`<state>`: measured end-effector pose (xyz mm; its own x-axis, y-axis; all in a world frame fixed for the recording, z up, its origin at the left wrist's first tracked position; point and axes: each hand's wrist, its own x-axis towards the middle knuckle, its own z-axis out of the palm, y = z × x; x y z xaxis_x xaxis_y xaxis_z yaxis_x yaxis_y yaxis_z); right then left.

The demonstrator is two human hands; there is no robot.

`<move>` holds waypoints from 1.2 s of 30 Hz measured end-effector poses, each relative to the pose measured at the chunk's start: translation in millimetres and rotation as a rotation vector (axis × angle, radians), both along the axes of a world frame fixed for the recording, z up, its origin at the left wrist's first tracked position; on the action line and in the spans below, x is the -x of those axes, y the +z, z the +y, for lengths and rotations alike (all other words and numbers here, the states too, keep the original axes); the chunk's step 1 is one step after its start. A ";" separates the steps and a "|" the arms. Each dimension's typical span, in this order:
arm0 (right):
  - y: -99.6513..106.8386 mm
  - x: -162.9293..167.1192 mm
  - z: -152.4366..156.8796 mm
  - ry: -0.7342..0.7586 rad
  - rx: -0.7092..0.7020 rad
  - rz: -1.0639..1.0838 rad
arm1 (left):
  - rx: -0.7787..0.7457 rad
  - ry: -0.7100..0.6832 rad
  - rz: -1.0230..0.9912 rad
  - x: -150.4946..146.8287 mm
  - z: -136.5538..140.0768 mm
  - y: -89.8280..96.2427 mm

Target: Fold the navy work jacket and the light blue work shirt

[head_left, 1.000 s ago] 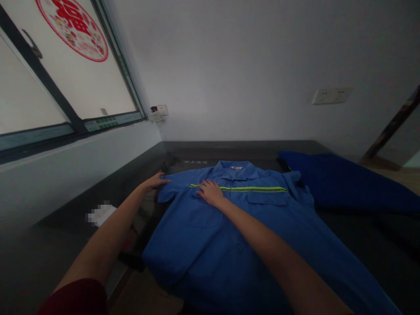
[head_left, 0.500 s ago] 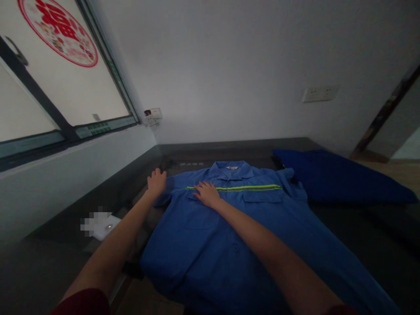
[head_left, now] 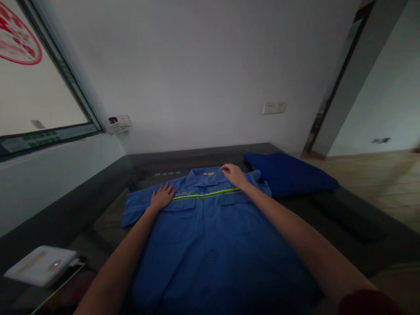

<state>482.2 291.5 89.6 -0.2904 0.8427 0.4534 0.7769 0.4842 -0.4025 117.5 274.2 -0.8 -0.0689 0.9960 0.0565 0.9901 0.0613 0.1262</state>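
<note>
A blue work shirt lies front up on the dark table, its collar at the far side. Across its chest runs a yellow-green stripe, with flap pockets below. My left hand rests flat on the shirt near the left end of the stripe, fingers spread. At the right side of the collar, my right hand pinches the shirt's edge between thumb and fingers. The left sleeve stretches out flat; the right sleeve is partly hidden behind my right forearm.
Darker blue folded cloth lies on the table to the right of the shirt. A white device with a cable sits at the near left. The wall behind carries sockets, and a window is on the left.
My left hand has moved from beyond the sleeve onto the shirt's chest. My right hand has gone from the chest to the collar and closed there. The left sleeve now lies stretched out. The view has turned right.
</note>
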 end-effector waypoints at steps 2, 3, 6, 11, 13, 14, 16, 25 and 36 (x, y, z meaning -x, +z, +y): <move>5.5 -49.8 10.0 -0.176 0.004 -0.095 | 0.010 0.001 0.008 0.9 0.6 1.8; 6.7 -72.4 14.0 -0.255 0.034 -0.172 | 0.014 0.003 0.012 1.0 1.1 2.7; 4.2 -124.5 21.6 -0.339 0.122 -0.276 | 0.025 0.011 0.017 1.0 1.7 4.5; -11.9 -152.7 26.8 -0.289 0.254 -0.395 | 0.053 0.014 0.034 1.4 0.5 5.6; -18.0 -149.6 29.8 -0.271 0.266 -0.433 | 0.054 0.012 0.041 1.6 0.3 5.7; -20.6 -146.6 31.7 -0.269 0.265 -0.446 | 0.052 0.013 0.043 1.7 0.3 5.6; -24.7 -139.5 36.4 -0.271 0.270 -0.460 | 0.051 0.015 0.041 1.9 0.5 5.5; -20.4 -127.4 47.3 -0.221 0.340 -0.387 | 0.036 0.017 0.060 1.3 -0.4 5.2; 20.0 -180.9 24.7 -0.221 0.181 -0.165 | -0.002 0.002 0.062 5.8 4.3 -2.9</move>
<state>663.2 316.2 109.7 -0.1487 0.9561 0.2527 0.9172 0.2288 -0.3261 111.7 278.5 -3.6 -0.0677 0.9957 0.0628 0.9958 0.0636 0.0653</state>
